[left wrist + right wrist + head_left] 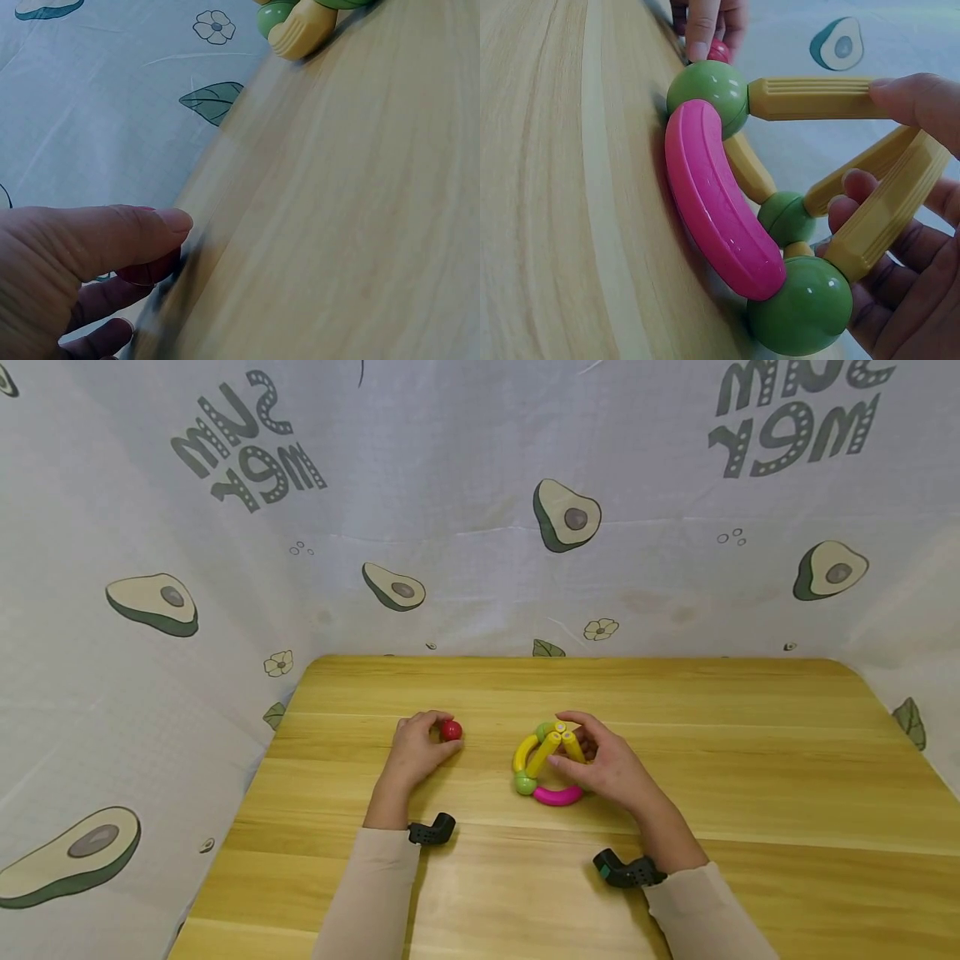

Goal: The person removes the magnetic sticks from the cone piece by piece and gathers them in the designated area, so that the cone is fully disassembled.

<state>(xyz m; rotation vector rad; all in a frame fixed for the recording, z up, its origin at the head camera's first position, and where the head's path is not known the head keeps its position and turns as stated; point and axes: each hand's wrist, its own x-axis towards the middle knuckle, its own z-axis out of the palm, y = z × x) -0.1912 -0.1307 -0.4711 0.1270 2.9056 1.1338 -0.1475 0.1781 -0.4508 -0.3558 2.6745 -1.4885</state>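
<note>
My left hand is at a small red ball on the table, its thumb and fingers curled about it. In the left wrist view the thumb covers most of that ball. To the right stands a toy frame of building rods and balls. Its base has green balls, a pink curved rod and a yellow curved rod. Yellow straight rods rise from the balls and lean together at the top. My right hand holds these rods near their upper ends with thumb and fingers.
The wooden table reaches out on both sides of the hands. A white cloth printed with avocados hangs behind it and along the sides. Each wrist wears a black camera band.
</note>
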